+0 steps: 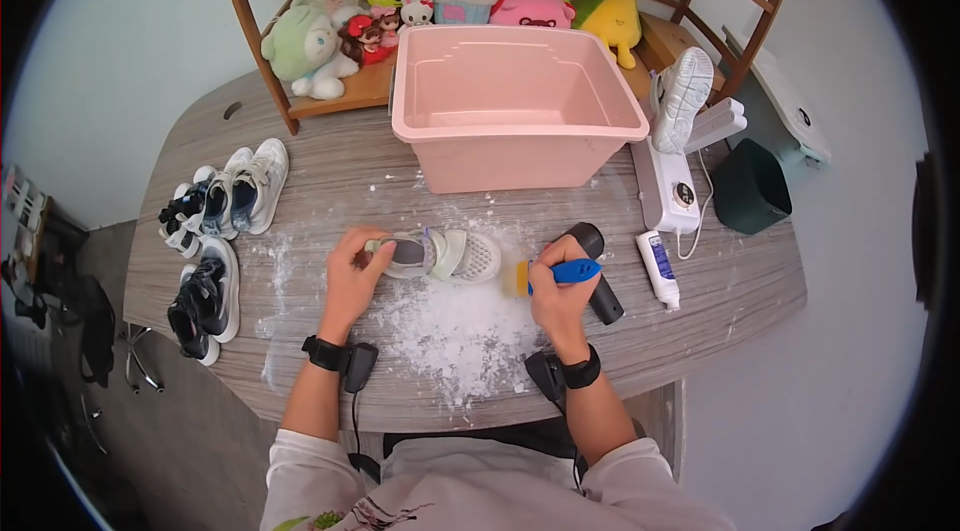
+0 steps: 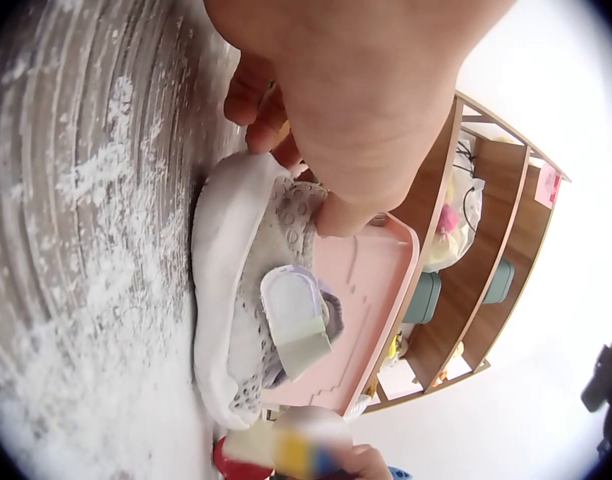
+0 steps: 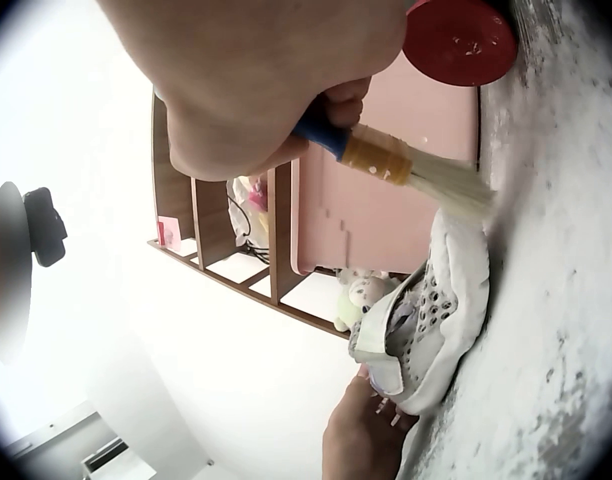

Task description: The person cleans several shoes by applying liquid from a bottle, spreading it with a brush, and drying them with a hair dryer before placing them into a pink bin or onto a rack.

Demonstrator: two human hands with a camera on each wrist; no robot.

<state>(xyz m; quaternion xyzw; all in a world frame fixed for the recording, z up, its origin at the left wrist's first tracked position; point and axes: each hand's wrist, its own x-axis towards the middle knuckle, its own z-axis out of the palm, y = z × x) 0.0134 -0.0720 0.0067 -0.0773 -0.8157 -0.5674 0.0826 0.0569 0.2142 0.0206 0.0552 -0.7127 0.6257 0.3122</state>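
Note:
A small white shoe with a perforated toe and a pale strap stands sole-down on the table among scattered white powder. My left hand grips the shoe at its heel, thumb on one side and fingers on the other. In my right hand is a paintbrush with a blue handle, yellow band and pale bristles. In the right wrist view the bristles reach down right at the shoe's toe. A dark cylinder lies partly hidden behind the right hand; its red end shows in the right wrist view.
A pink bin stands at the back, before a shelf of plush toys. Several shoes line the left side. To the right are a white tube, a white device bearing a shoe, and a dark green bin.

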